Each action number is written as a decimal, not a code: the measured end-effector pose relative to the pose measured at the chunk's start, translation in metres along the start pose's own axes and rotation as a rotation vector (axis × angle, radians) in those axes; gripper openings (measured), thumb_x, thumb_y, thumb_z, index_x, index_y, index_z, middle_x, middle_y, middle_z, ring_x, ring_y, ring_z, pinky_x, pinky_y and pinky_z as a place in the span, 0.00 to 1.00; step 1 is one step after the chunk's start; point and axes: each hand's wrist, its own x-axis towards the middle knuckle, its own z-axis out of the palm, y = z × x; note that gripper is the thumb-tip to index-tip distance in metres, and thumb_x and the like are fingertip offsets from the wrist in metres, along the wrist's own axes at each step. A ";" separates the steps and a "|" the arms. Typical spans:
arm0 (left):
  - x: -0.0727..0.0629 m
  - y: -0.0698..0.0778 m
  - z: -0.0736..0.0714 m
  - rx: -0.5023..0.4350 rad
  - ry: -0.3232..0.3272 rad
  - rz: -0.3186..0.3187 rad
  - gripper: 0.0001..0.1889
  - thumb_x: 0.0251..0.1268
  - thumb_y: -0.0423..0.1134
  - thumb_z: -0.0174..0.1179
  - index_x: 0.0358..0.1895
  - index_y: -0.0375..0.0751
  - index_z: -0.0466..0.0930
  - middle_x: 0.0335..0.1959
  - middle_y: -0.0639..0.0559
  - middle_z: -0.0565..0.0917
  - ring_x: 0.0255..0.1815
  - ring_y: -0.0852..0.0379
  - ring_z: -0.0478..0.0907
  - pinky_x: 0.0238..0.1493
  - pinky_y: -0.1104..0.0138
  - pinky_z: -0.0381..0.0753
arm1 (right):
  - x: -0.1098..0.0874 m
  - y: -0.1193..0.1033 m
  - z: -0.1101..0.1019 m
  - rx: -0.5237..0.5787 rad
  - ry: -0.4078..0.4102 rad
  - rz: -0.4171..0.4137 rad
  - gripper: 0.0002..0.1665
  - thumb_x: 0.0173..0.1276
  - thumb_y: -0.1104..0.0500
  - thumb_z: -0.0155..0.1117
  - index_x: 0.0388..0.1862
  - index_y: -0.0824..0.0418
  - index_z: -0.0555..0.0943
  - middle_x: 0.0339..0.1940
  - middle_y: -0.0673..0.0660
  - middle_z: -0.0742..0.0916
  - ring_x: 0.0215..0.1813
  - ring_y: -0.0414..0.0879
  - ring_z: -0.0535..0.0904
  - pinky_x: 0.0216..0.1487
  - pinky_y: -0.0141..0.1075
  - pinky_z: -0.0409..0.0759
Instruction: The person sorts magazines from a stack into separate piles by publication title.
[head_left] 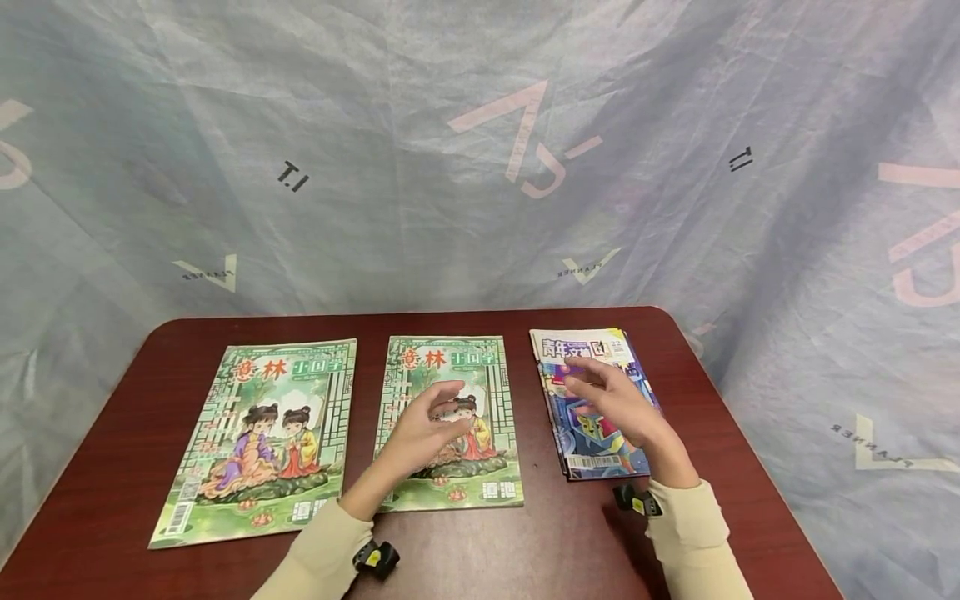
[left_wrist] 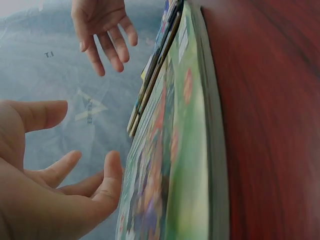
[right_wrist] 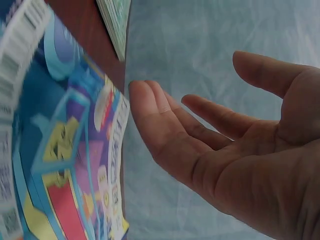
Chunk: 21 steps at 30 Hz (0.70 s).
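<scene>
Two matching green magazines lie flat, face up: the left magazine (head_left: 258, 450) and the middle magazine (head_left: 450, 492), each with two cartoon figures on its cover. To their right sits a small stack of purple-blue magazines (head_left: 588, 417). My left hand (head_left: 423, 429) hovers over the middle magazine, fingers loosely bent and holding nothing; in the left wrist view that hand (left_wrist: 60, 185) has its thumb apart from the fingers. Over the purple-blue stack, my right hand (head_left: 618, 404) is held in the air, empty, its fingers (right_wrist: 165, 120) relaxed beside the cover.
All the magazines rest on a dark red table (head_left: 465, 550) with rounded far corners. Behind it hangs a grey printed cloth (head_left: 390, 167), which also runs along the right side. Each wrist carries a small black camera (head_left: 377, 560).
</scene>
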 end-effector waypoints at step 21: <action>-0.034 0.006 -0.047 0.167 0.220 -0.104 0.29 0.80 0.32 0.66 0.80 0.35 0.73 0.79 0.34 0.75 0.76 0.31 0.75 0.70 0.41 0.81 | 0.015 0.001 0.069 0.151 -0.036 0.071 0.41 0.87 0.64 0.60 0.90 0.71 0.55 0.63 0.74 0.82 0.65 0.67 0.84 0.58 0.55 0.90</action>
